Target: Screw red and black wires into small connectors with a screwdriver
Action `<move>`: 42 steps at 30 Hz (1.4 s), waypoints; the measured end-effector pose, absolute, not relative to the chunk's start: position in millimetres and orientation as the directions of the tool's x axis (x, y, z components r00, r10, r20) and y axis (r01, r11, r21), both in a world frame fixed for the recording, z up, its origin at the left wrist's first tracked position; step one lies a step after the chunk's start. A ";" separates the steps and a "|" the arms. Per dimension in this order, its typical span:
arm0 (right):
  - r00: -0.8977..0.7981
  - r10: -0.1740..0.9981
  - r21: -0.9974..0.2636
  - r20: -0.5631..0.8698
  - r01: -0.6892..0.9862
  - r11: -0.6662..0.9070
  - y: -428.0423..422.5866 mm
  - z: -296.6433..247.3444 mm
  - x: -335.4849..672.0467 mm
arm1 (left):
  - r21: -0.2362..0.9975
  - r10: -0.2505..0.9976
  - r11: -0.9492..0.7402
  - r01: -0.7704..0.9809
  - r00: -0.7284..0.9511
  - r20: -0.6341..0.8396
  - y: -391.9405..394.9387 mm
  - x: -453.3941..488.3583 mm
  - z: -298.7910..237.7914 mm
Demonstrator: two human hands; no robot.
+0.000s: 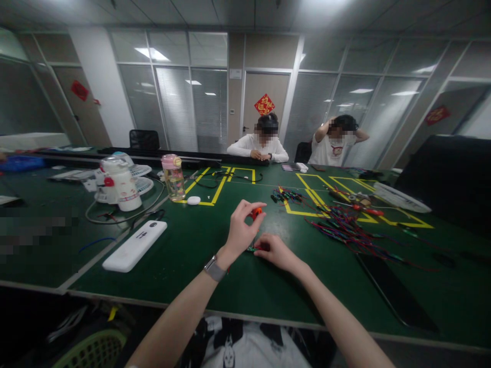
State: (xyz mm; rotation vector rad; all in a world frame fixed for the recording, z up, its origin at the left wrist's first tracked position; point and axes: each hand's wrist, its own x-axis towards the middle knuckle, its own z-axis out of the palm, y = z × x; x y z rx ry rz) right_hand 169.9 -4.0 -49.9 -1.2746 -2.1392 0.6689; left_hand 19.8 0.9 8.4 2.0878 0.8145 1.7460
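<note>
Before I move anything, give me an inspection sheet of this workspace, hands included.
Surface: dark green tabletop with yellow tape outlines
Working pieces: small orange object; small green-and-red piece
Clutter: white rectangular case with black marking; clear pink-lidded bottle; flat black slab
Hands: left hand pinches the orange object; right hand touches the green-and-red piece, grip unclear
Cables: heap of thin, mostly red wires, right
Surroundings: two people opposite; glass partitions behind

A clear bottle (175,182) with a pink lid (170,161) stands on the green table (182,255), near a white bottle (126,190). A little white thing (194,201) lies near them. Behind a person (245,145) in white, a red sign (264,104) hangs on a door (250,92).
</note>
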 end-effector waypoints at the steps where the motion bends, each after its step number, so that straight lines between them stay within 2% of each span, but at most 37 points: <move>1: -0.394 0.896 -0.662 0.205 0.619 0.423 -3.9 -49.9 169.9 | 0.561 0.593 -0.792 0.241 0.083 0.801 0.7 19.7 8.6; 12: -0.395 0.895 -0.653 0.207 0.626 0.427 -6.6 -47.5 169.7 | 0.594 0.611 -0.791 0.147 0.127 0.782 -2.2 19.4 10.8; 21: -0.388 0.900 -0.655 0.198 0.631 0.416 -6.6 -48.0 168.8 | 0.554 0.581 -0.794 0.249 0.047 0.812 -0.7 18.9 8.8; 29: -0.391 0.895 -0.663 0.217 0.614 0.429 -5.3 -50.7 169.0 | 0.570 0.589 -0.806 0.160 0.118 0.799 -2.6 18.5 11.1; 36: -0.394 0.894 -0.658 0.216 0.617 0.431 -5.8 -49.1 169.3 | 0.543 0.569 -0.803 0.247 0.044 0.821 -1.2 18.5 8.6; 42: -0.397 0.892 -0.648 0.215 0.625 0.434 -5.8 -48.2 169.2 | 0.559 0.583 -0.800 0.216 0.064 0.810 -2.2 18.5 10.0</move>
